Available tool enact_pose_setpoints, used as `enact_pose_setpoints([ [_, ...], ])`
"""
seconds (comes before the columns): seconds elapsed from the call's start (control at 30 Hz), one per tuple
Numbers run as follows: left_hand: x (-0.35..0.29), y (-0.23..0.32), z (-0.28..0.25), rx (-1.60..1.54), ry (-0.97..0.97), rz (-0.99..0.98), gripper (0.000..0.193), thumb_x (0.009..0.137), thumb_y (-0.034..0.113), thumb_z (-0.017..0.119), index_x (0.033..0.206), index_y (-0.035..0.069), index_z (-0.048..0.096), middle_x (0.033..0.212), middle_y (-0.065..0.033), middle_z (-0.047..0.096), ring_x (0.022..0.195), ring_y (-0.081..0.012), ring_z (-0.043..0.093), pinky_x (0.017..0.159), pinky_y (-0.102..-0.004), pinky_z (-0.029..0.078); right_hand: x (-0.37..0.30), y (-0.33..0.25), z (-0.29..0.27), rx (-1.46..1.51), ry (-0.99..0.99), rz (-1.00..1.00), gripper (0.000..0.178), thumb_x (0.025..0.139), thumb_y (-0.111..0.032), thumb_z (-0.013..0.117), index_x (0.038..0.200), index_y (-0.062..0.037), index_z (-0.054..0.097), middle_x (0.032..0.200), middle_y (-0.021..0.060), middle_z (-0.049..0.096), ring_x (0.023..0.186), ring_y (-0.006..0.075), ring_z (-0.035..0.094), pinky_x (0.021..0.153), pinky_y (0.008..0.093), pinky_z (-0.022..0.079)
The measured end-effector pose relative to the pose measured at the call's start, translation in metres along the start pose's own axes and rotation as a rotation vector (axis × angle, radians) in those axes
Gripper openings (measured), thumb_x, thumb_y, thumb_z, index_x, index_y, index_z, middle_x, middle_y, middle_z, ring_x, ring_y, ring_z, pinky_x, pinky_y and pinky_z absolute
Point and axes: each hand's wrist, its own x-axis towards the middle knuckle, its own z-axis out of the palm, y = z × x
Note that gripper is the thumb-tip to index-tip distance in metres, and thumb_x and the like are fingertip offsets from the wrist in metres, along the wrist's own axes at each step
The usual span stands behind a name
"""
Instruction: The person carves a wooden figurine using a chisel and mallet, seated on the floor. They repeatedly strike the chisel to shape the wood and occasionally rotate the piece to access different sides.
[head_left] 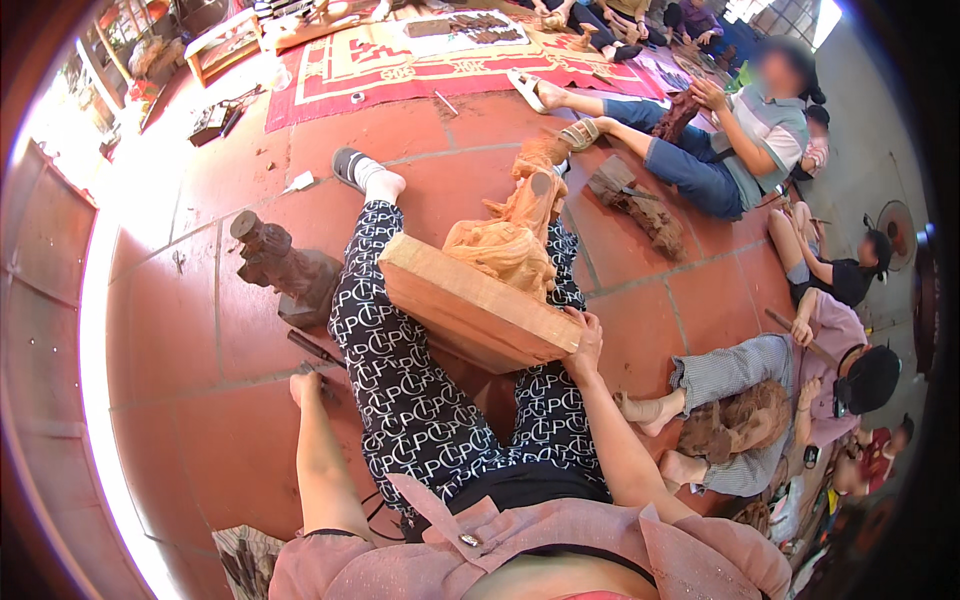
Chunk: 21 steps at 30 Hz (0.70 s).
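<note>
A pale wood carving (510, 235) with flowing folds and a thick square base (480, 308) lies tilted between my legs, its base toward me. My right hand (585, 345) grips the near right corner of that base, thumb on the upper face. Down on the floor to the left, my left hand (306, 384) has its fingers bent around something small and dark that I cannot make out. Just beyond it lies a dark rod-like tool (313, 346). A dark wood carving (285, 265) stands on the tiles left of my leg.
Reddish floor tiles (165, 350) surround me. A rough dark wood piece (640, 208) lies ahead on the right. Several people sit along the right, one with a brown carving (735, 420) on the lap. A red patterned rug (340, 90) spreads at the far side; a metal panel (45, 330) stands left.
</note>
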Motion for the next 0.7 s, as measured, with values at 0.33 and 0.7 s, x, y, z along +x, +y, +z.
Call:
enact_pose_setpoints([
  [0.33,-0.011,-0.041,-0.011,0.246,0.279,0.121,0.027,0.071,0.019,0.072,0.088,0.000,0.066,0.082,-0.0166,0.068,0.077,-0.0291,0.067,0.072,-0.0387,0.052,-0.002,0.000,0.003,0.080,0.020,0.018,0.040,0.077,-0.020,0.061,0.116,-0.0163,0.058,0.111,0.0131,0.052,0.105,0.0328,0.050,0.088,0.0449,0.041],
  [0.7,0.019,-0.066,-0.010,-0.107,0.037,0.083,0.010,0.068,0.005,0.059,0.067,-0.004,0.064,0.058,-0.0130,0.060,0.045,-0.0218,0.058,0.040,-0.0307,0.046,0.018,0.023,-0.020,1.035,0.034,0.337,0.038,0.080,-0.002,0.060,0.118,-0.0004,0.055,0.107,0.0076,0.060,0.098,0.0139,0.055,0.087,0.0272,0.044],
])
